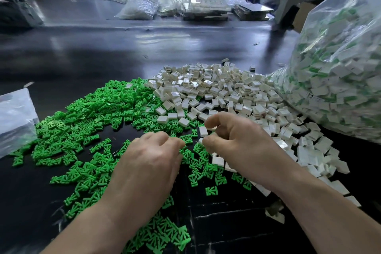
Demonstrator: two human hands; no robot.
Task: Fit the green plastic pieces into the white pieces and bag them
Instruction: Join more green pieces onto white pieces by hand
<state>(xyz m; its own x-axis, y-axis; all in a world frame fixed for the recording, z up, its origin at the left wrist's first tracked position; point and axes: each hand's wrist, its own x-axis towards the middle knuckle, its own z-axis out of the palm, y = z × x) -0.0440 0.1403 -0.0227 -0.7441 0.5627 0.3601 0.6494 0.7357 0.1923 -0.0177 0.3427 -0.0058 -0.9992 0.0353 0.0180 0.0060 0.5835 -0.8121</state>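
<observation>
Green plastic pieces (86, 121) lie in a wide heap on the left half of the black table. A heap of white pieces (224, 90) lies beside it on the right. My left hand (152, 163) is knuckles-up over the near green pieces, with its curled fingertips down among them. The back of the hand hides whether they grip one. My right hand (239, 142) hovers where the two heaps meet. Its forefinger and thumb are curled round a small white piece (213, 129). Another white piece (203, 131) lies just left of those fingers.
A big clear bag of assembled white-and-green pieces (338, 72) stands at the right edge. A flat clear bag (14, 117) lies at the left. Bare black table (115, 47) stretches behind the heaps. Beyond it are more bags and trays (206, 8).
</observation>
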